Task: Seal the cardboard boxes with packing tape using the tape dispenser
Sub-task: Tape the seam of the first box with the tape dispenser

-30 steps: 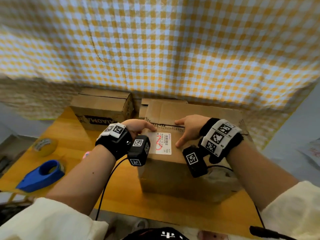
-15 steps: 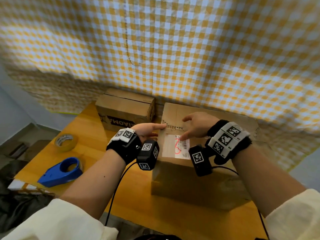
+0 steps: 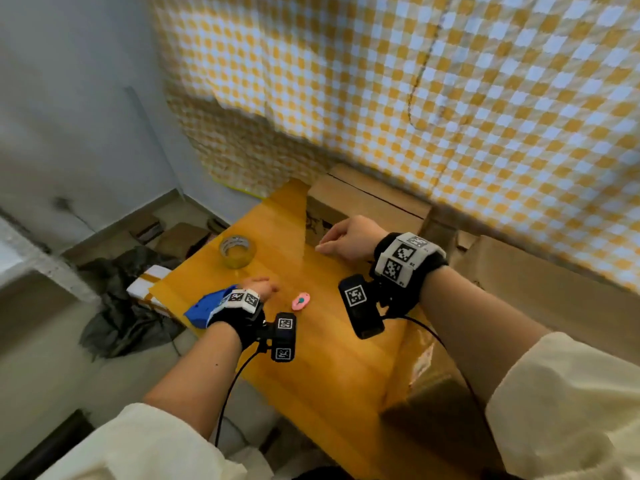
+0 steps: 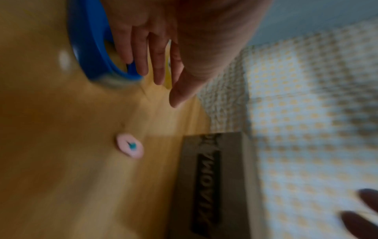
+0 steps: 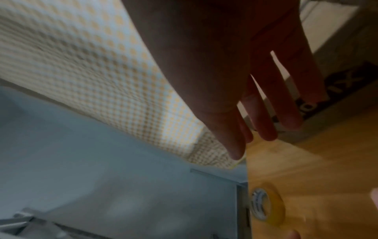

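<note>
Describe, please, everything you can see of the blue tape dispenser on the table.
The blue tape dispenser looks like moulded plastic, with a rounded loop open through its middle. It lies flat near the left edge of the wooden table. The left hand is over it, fingers straight and reaching into the loop; blur hides whether they touch it. No tape roll shows in it.

The left hand [image 3: 258, 289] hides much of the blue tape dispenser [image 3: 202, 308]; both wrist views are blurred.
</note>
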